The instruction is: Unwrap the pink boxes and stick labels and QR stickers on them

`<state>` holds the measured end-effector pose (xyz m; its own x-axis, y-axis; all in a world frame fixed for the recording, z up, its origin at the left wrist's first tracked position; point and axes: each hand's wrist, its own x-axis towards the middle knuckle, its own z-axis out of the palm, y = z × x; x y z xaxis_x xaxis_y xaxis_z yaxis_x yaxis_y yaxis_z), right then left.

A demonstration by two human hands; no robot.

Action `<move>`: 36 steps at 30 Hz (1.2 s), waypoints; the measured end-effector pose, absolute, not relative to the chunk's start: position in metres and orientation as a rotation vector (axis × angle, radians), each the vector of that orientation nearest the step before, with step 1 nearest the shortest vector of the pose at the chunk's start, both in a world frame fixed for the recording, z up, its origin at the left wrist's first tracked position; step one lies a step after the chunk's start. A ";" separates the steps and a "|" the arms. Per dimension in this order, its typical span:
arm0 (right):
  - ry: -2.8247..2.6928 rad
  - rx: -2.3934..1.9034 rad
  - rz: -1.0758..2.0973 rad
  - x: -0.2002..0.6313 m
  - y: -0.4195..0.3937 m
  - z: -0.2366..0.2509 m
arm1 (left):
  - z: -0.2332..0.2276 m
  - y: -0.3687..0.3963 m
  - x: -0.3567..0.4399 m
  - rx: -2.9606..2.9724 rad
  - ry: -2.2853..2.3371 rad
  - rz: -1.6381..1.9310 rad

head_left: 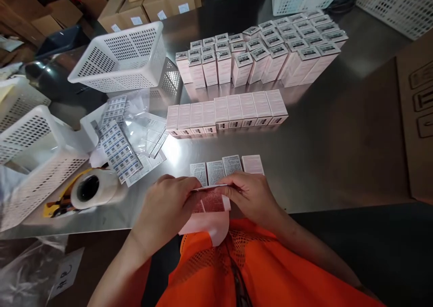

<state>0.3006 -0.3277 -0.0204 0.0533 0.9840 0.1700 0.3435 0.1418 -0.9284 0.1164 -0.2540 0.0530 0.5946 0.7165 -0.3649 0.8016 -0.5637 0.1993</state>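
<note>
Fingers of left hand and right hand pinching a pink carton at the table edge, just before four flat cartons. Possibly creasing its loose flap under uneven pressing, or nudging the laid row beyond.

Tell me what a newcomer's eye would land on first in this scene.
First, the left hand and right hand at the near table edge, together gripping a pale pink box over an orange mesh vest. Beyond them, at the middle of the steel table, lies a flat row of pink boxes, with a big block of upright boxes behind. To the left sit white perforated baskets, label sheets and a tape roll.
</note>
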 end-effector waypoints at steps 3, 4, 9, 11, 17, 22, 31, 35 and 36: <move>-1.466 -1.347 0.850 0.303 -0.327 -0.020 | 0.053 -0.252 0.115 2.436 1.139 -0.272; -1.460 -1.331 0.846 0.303 -0.328 -0.020 | 0.052 -0.251 0.115 2.424 1.114 -0.247; -1.403 -1.287 0.812 0.303 -0.327 -0.024 | 0.048 -0.251 0.114 2.459 1.095 -0.197; -1.370 -1.292 0.753 0.303 -0.327 -0.025 | 0.048 -0.252 0.115 2.473 1.110 -0.183; -1.371 -1.279 0.518 0.301 -0.330 -0.023 | 0.050 -0.253 0.121 2.552 1.138 -0.187; -1.384 -1.270 0.332 0.295 -0.335 -0.024 | 0.051 -0.253 0.127 2.553 1.180 -0.212; -1.423 -1.473 0.368 0.300 -0.335 -0.014 | 0.051 -0.256 0.132 2.676 1.152 -0.258; -1.521 -1.495 0.206 0.301 -0.335 -0.008 | 0.051 -0.258 0.130 2.753 1.162 -0.242; -1.534 -1.498 0.148 0.300 -0.335 -0.008 | 0.051 -0.258 0.130 2.755 1.171 -0.247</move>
<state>0.3003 -0.3351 -0.0082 0.2049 0.8272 0.5232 0.7114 0.2413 -0.6600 0.1299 -0.2584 0.0513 0.6842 0.7002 -0.2040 0.7228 -0.6882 0.0624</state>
